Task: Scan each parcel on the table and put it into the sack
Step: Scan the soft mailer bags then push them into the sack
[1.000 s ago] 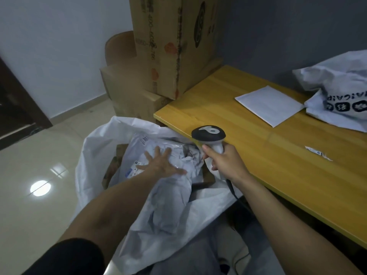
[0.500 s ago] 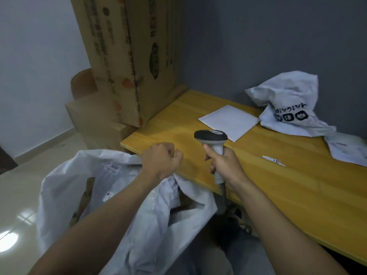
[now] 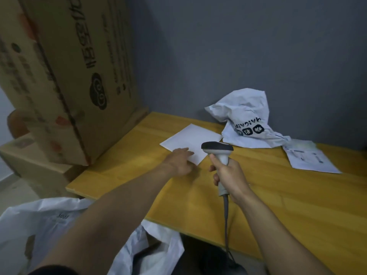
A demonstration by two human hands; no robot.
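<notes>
A flat white parcel (image 3: 193, 138) lies on the yellow wooden table (image 3: 278, 195). My left hand (image 3: 179, 160) reaches over the table with fingers stretched out, its fingertips touching the near corner of that flat parcel. My right hand (image 3: 228, 175) grips the handle of a grey barcode scanner (image 3: 217, 150), head pointing away from me, cable hanging down off the table edge. A crumpled white parcel bag with black print (image 3: 246, 120) sits at the back against the wall. The white sack (image 3: 49, 225) stands open on the floor at lower left, with parcels inside.
Tall cardboard boxes (image 3: 65, 76) stand left of the table, touching its corner. A printed paper sheet (image 3: 309, 158) lies on the table at the right. A grey wall runs behind the table.
My left hand left the sack, rose over the table edge and now touches the flat white parcel. The view swung up and right toward the table. My right hand kept the scanner.
</notes>
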